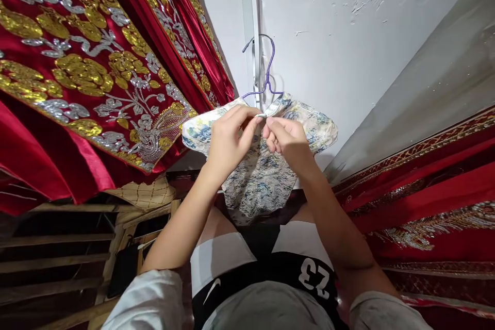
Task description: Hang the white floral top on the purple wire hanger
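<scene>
Left-hand grip (234, 135), right-hand grip (289, 139), both pinching floral top (263, 185) neckline, shorts (266, 267) with swoosh (211, 291), “23” (314, 278)

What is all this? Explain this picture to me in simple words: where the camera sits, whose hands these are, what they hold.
There is no machine here. The one picture comes from a camera worn on a person's head, looking forward and down, so the wearer's own forearms and shorts show at the bottom. The left hand and right hand, both bare, meet at the neckline of a floral garment, pinching it. The garment is on a purple hanger in front of a white wall, rather than lying on a surface; what the hook hangs from is hard to tell. Decorated red cloth hangs at the left, with more red fabric at the right.
</scene>
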Available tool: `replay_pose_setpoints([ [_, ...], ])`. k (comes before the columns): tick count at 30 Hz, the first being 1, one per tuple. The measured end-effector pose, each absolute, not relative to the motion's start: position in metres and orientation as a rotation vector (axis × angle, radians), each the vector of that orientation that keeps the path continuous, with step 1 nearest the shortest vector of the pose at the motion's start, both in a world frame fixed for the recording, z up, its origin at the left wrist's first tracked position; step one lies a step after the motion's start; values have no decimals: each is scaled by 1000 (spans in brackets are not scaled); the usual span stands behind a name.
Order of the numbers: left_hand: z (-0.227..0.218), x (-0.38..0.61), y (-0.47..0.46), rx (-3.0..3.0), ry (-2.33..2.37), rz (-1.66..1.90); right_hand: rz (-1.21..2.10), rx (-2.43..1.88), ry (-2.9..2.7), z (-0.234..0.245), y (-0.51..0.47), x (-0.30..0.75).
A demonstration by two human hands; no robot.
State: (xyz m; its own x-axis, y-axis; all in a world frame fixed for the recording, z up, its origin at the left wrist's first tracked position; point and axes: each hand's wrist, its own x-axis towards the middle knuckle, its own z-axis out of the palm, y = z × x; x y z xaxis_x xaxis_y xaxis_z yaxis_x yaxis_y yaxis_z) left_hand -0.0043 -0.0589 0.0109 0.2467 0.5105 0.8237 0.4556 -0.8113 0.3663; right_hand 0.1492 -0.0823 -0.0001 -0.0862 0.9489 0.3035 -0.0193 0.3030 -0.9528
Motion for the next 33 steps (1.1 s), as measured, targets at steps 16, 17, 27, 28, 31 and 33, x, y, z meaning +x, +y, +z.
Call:
replay_pose_setpoints([
  [16,6,-19,-67,2450,1076,1731,931,-769,-1459,-8,-76,133],
  [17,6,-15,-69,2465,1066,1727,889,-767,-1456,-7,-75,130],
  [27,-27,-101,-8,1357,1060,2396,858,-1047,-1441,-73,-89,140],
  [28,-42,-114,0,1123,1019,2326,916,-1035,-1400,-80,-95,141],
  [31,-97,-121,2,700,958,1841,1040,-1010,-1236,-101,-115,138],
  [33,-134,-104,-12,597,939,1773,1084,-1018,-1113,-115,-128,136],
])
